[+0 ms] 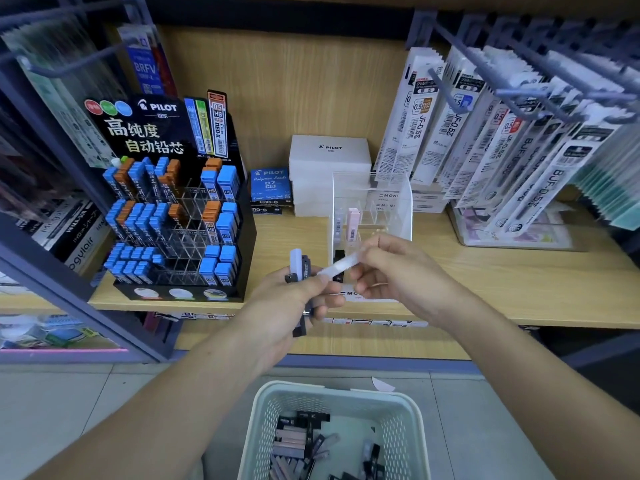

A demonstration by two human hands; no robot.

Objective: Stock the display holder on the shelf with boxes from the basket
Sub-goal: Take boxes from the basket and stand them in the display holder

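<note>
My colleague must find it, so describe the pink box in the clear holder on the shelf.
On the wooden shelf, right of the black Pilot display, stands a clear acrylic holder. Near its left wall a slim box stands upright, barcode facing out, the only pale pink one there.

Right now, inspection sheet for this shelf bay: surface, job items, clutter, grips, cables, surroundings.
Surface: wooden shelf, bare patch at front right.
Job's things: clear display holder stands on the shelf, mostly unfilled, with a pink box upright inside. The basket sits low in front of the shelf and holds loose boxes.
Clutter: Pilot lead display, white Pilot cartons, hanging refill packs.
Grips: left hand grips a bunch of dark boxes; right hand pinches a white box in front of the holder.
Cables: nothing seen.
Surroundings: tiled floor.
</note>
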